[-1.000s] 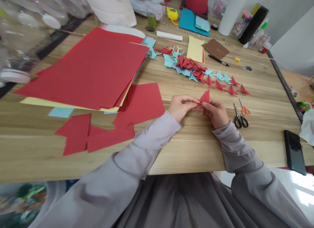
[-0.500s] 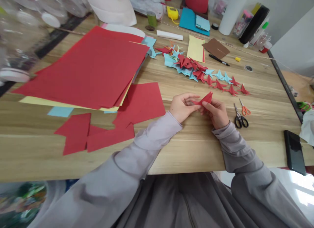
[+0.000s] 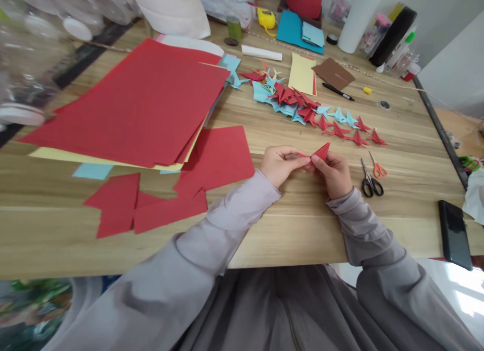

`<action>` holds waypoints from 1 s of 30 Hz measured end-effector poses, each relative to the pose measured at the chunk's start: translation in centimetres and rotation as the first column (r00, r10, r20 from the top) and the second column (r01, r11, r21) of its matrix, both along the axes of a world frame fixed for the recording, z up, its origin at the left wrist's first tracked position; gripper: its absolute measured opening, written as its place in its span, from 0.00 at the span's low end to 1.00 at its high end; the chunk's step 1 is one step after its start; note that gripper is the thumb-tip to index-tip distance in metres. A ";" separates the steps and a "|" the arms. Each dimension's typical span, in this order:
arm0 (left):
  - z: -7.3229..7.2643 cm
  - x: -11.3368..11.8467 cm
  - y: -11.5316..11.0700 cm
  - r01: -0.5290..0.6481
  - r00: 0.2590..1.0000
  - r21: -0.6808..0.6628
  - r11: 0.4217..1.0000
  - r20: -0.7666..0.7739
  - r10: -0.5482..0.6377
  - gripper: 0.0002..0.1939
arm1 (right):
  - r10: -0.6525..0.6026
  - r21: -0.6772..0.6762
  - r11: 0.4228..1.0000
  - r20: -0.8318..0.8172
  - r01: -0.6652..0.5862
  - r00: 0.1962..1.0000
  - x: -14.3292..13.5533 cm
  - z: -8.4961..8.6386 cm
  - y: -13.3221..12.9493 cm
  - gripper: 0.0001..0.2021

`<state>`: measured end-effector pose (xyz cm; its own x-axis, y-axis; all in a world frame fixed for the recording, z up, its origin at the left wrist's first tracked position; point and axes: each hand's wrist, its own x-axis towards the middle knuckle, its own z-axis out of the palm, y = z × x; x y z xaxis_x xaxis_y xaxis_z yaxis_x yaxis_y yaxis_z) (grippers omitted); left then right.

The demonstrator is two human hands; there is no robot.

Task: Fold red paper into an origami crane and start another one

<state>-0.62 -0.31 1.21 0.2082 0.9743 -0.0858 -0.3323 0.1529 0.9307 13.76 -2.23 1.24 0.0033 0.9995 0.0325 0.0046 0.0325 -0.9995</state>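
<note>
Wooden bench (image 3: 287, 225) fills the frame, strewn with paper. Right of centre, the left hand (image 3: 282, 164) and right hand (image 3: 335, 173) meet, both pinching a small folded red paper piece (image 3: 321, 152) between their fingertips. Scissors (image 3: 370, 182) lie just right; large red sheets (image 3: 139, 104) cover the upper left.

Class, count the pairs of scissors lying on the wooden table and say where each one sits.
2. The black-handled scissors lie just right of the right hand; the orange-handled scissors lie touching them on the far side. More could be hidden among the clutter at the back.
</note>
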 end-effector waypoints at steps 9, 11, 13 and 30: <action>-0.1 0.2 0.0 -0.010 0.993 -0.079 0.997 0.114 0.019 0.20 | -0.031 0.023 0.999 0.031 0.030 0.999 0.1 -0.3 0.1 0.18; -0.2 0.3 0.0 -0.040 0.994 -0.062 0.997 0.098 0.046 0.20 | -0.048 0.023 0.999 0.034 0.047 0.998 -0.1 -0.2 0.1 0.19; -0.3 0.3 0.0 -0.057 0.994 -0.050 0.997 0.089 0.061 0.21 | -0.064 0.023 0.998 0.035 0.064 0.997 -0.3 -0.1 0.0 0.20; 0.2 0.1 0.0 0.025 0.999 0.025 0.999 -0.046 -0.024 0.19 | -0.043 0.057 0.998 0.121 0.036 0.992 -0.3 0.0 -0.2 0.21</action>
<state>-0.52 -0.27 1.40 0.2281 0.9710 -0.0714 -0.2856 0.1368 0.9485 13.41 -2.38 1.25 0.0351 0.9953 0.0898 0.1285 0.0846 -0.9881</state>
